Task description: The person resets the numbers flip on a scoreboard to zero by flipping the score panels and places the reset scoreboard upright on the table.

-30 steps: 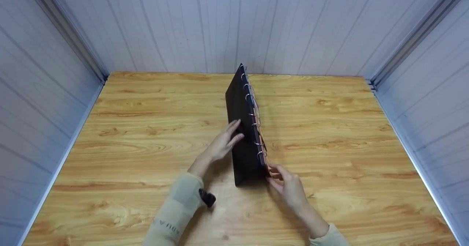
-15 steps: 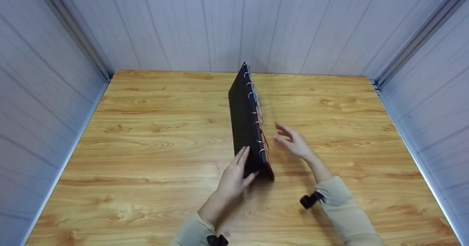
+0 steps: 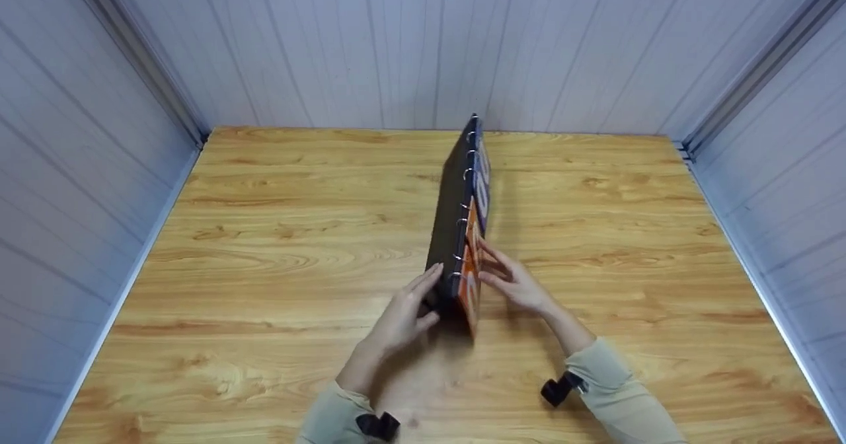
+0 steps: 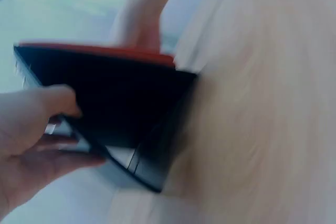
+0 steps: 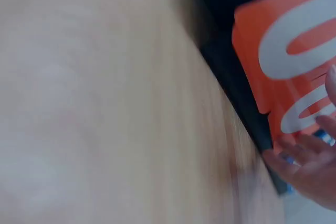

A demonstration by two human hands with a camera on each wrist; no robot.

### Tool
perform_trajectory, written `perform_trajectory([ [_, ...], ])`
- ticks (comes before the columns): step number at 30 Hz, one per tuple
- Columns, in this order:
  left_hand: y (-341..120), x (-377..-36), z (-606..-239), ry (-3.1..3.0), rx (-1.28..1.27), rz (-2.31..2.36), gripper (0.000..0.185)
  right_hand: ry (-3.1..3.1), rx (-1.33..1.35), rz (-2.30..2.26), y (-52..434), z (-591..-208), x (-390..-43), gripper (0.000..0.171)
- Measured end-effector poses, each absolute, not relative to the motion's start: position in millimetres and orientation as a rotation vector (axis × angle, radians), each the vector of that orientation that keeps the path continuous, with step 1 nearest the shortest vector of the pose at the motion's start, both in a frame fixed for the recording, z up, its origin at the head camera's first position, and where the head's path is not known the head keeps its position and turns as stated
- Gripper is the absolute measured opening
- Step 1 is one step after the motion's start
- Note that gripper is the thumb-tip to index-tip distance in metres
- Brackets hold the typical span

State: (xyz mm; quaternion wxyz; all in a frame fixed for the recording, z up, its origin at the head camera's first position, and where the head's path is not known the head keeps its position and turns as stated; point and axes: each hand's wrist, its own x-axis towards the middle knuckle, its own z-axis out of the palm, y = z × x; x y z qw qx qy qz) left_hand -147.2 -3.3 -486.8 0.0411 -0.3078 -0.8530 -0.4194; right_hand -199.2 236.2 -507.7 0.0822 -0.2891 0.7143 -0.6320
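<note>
A flip scoreboard [image 3: 446,213] stands on its edges like a tent, with a black cover panel, metal rings along the top ridge, and number cards on its right face. Orange cards [image 5: 283,51] bearing white zeros are at the near end, blue-purple cards [image 3: 482,180] at the far end. My left hand [image 3: 400,315] grips the black panel at the near end; in the left wrist view its thumb lies inside the opening, its fingers outside. My right hand [image 3: 519,289] touches the card side with outstretched fingers, which overlap the lower orange card in the right wrist view.
The scoreboard stands mid-table on a wood-grain tabletop [image 3: 284,219]. White panelled walls [image 3: 317,47] enclose the table at the back and both sides. Black wrist cameras [image 3: 562,388] are strapped over both sleeves.
My left hand has moved to the scoreboard's near end. My right hand let go of the near corner and shifted onto the card side. The scoreboard has turned, showing more of its cards.
</note>
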Motion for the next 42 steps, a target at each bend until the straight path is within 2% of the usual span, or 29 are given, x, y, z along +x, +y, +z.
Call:
perform_trajectory([
  [10, -73, -178, -459, -2.622, -1.21, -1.737, 0.067, 2.139, -0.811, -1.769, 226, -480, -154, 0.057],
  [13, -87, -184, -450, -2.659, -1.19, -1.749, 0.061, 2.164, -0.834, -1.696, 225, -477, -150, 0.058],
  [16, -96, -192, -457, -2.723, -1.117, -1.698, 0.061, 2.23, -0.847, -1.665, 229, -473, -151, 0.055],
  [20, -96, -187, -468, -2.797, -0.927, -1.505, 0.067, 2.422, -0.687, -1.821, 249, -466, -167, 0.041],
  [24, -86, -157, -466, -2.785, -0.548, -1.326, 0.061, 2.649, -0.284, -2.075, 278, -457, -195, 0.032],
  [28, -61, -120, -467, -2.56, -0.073, -1.536, 0.043, 2.71, -0.011, -2.153, 305, -453, -225, 0.038],
  [31, -38, -99, -474, -2.334, 0.151, -1.747, 0.046, 2.628, -0.024, -2.155, 319, -459, -245, 0.046],
  [35, -16, -94, -488, -2.282, 0.108, -1.653, 0.058, 2.489, -0.096, -2.095, 327, -473, -266, 0.055],
  [38, -11, -105, -496, -2.283, 0.012, -1.449, 0.041, 2.463, -0.121, -2.061, 327, -481, -272, 0.058],
  [42, -20, -120, -498, -2.262, -0.007, -1.357, 0.02, 2.508, -0.125, -2.134, 325, -485, -266, 0.052],
])
